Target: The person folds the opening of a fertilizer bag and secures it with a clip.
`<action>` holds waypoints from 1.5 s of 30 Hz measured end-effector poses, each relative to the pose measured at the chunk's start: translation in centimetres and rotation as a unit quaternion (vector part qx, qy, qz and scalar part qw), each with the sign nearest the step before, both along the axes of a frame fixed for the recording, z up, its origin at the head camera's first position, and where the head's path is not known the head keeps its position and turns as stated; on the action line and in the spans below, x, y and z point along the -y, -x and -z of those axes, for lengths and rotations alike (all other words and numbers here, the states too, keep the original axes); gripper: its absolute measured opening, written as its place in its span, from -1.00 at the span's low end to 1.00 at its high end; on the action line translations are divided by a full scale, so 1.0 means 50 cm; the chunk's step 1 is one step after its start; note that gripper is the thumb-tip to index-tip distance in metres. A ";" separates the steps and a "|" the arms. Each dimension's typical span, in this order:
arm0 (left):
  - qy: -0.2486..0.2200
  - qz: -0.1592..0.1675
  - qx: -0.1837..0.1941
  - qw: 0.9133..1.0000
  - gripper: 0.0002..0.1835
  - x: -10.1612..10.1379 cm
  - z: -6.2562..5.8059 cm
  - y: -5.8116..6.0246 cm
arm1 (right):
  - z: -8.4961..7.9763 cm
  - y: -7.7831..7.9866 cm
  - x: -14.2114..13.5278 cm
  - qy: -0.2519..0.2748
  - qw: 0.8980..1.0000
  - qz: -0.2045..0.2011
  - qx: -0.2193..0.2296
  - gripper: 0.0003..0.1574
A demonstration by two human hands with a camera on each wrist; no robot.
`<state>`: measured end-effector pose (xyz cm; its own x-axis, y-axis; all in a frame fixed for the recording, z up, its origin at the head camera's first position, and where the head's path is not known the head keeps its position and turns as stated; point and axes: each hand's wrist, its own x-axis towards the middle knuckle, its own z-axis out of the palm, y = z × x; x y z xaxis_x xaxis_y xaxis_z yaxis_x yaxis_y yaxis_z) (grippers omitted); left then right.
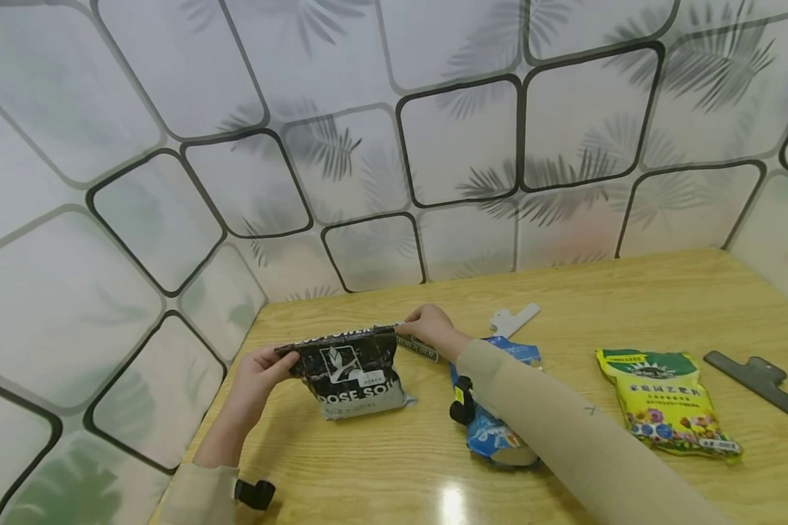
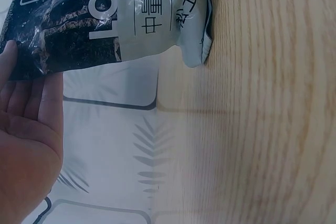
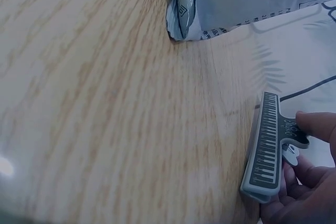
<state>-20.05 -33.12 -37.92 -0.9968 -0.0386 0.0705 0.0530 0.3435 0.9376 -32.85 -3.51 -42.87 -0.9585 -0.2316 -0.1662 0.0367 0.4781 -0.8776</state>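
Note:
A black-and-white soil bag (image 1: 348,372) stands at the middle left of the table, its top edge folded over. Its upper left corner is pinched by my left hand (image 1: 263,368), thumb in front and fingers behind, as the left wrist view confirms. My right hand (image 1: 433,328) is beside the bag's upper right corner. Between thumb and fingers it holds a wide bag clip (image 3: 265,150) with a piano-key pattern by its handles. In the right wrist view, the clip's long edge is apart from the bag's lower part. Whether right fingertips touch the bag's top, I cannot tell.
Partly under my right forearm lies a blue bag (image 1: 489,432). Behind it is a white clip (image 1: 517,319). A yellow-and-green fertilizer bag (image 1: 663,401) and a dark grey clip (image 1: 755,383) lie to the right. A patterned wall sheet (image 1: 460,138) borders the wooden table (image 1: 368,474).

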 end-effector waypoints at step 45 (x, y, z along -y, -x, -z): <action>-0.008 0.006 -0.002 1.000 -0.69 -0.002 -0.002 -0.001 | -0.039 -0.010 -0.006 0.071 0.997 0.007 0.029 -0.66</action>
